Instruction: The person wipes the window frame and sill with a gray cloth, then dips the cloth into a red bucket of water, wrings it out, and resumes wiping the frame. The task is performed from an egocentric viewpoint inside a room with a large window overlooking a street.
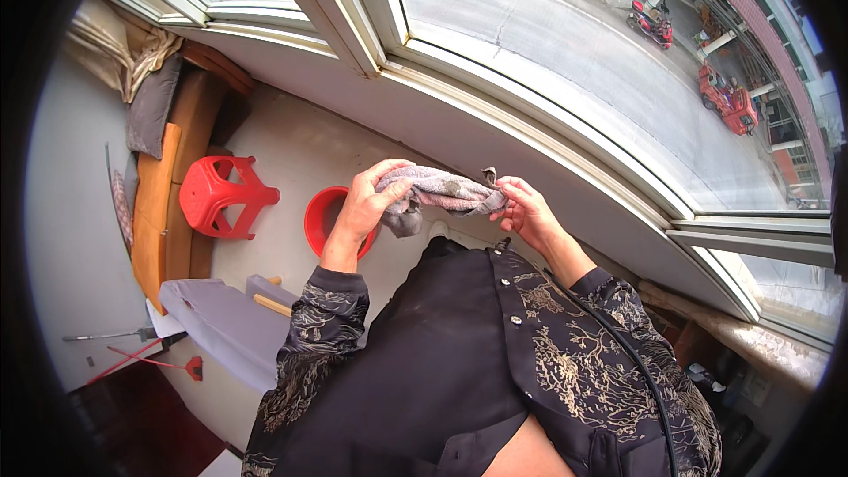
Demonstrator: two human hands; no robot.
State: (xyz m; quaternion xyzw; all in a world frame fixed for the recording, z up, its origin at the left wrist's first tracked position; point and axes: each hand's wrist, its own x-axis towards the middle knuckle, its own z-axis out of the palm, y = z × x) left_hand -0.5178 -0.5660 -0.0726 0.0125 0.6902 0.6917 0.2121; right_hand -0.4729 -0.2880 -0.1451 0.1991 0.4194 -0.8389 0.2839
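Note:
A grey and pinkish cloth [440,187], twisted into a loose roll with dark stains, stretches between my two hands in front of my body. My left hand [372,197] grips its left end, the thumb lying along the fabric. At the other end the fingers of my right hand [523,207] pinch the cloth, and a small dark tip sticks up there. One grey fold hangs below the roll near my left hand. Under my left wrist stands a red plastic bucket [324,215] on the floor, partly covered by the hand; its contents are hard to make out.
A red plastic stool [222,197] lies tipped on its side left of the bucket. Beyond it is a wooden sofa [173,212] with a grey cushion [154,109]. A long window frame [530,136] runs along the wall ahead. Grey padded furniture [225,318] stands at lower left.

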